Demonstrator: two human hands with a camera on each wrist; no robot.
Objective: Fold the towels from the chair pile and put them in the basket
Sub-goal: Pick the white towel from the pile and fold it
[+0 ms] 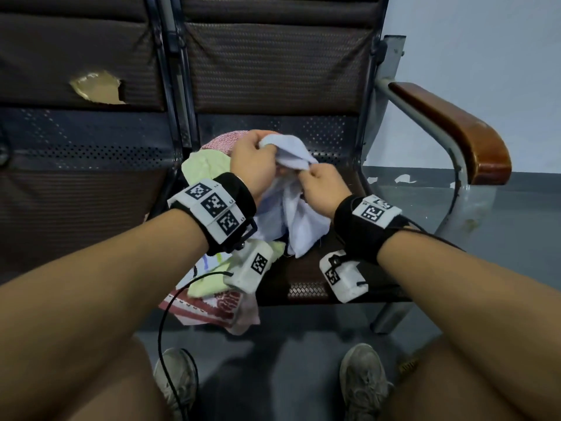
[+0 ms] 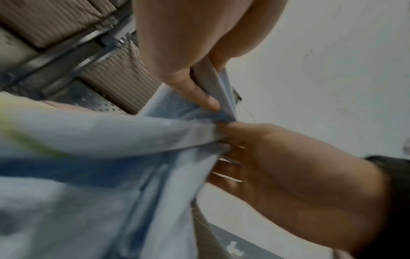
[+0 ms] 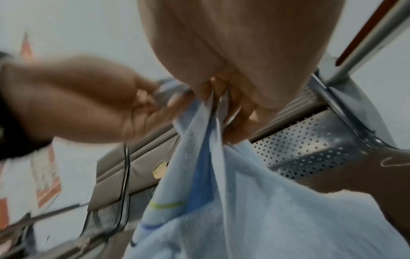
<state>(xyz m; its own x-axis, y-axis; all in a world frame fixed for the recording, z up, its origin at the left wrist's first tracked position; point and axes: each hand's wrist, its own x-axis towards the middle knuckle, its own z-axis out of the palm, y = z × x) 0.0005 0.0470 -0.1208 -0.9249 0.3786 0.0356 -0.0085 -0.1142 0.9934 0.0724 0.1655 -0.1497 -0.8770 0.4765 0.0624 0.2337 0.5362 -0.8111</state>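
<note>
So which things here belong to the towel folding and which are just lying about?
Job: light blue terry towel, held by left hand and right hand; pale green towel; pink speckled towel.
Lying about: brown wooden armrest; white paint flakes.

Looks like a waiting area or public hallway, not a home: we've got linked bench seats (image 1: 273, 71) on one metal frame, perforated steel panels (image 1: 318, 132), brown padded backs, one cushion torn (image 1: 97, 88) to the foam. A wooden armrest (image 1: 449, 129) caps the row. Plain pale wall (image 1: 485, 41), grey floor (image 1: 501, 214) with chipped paint along the base.
</note>
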